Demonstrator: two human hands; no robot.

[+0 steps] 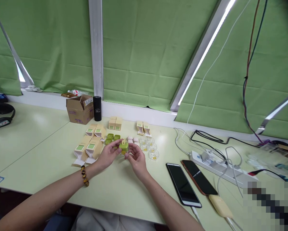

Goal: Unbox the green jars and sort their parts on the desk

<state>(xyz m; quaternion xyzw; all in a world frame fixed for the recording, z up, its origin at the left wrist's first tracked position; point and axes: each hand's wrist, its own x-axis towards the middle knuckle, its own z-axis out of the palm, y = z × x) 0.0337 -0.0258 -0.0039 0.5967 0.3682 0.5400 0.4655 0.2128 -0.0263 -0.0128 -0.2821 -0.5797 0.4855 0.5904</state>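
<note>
Between my two hands is a small box with a green lid [124, 146] and a yellow bow-like piece on top. My left hand [107, 156] has its fingers closed on the box's left side. On the opposite side, the fingers and thumb of my right hand [138, 160] also grip it. Just behind lie several green lids [109, 136], partly hidden by my left hand. Small pale pink pieces [135, 140] sit behind my right hand. To their right stand several clear cups [151, 148] with yellow spots inside. Opened tan paper boxes [94, 148] with green labels lie left of my left hand.
More tan paper boxes [115, 123] stand at the back, beside a black tumbler [97, 108] and a cardboard carton [79, 112]. On the right are two phones [183, 185], a power strip [216, 166] and tangled cables. A black headset [1, 115] rests at the far left.
</note>
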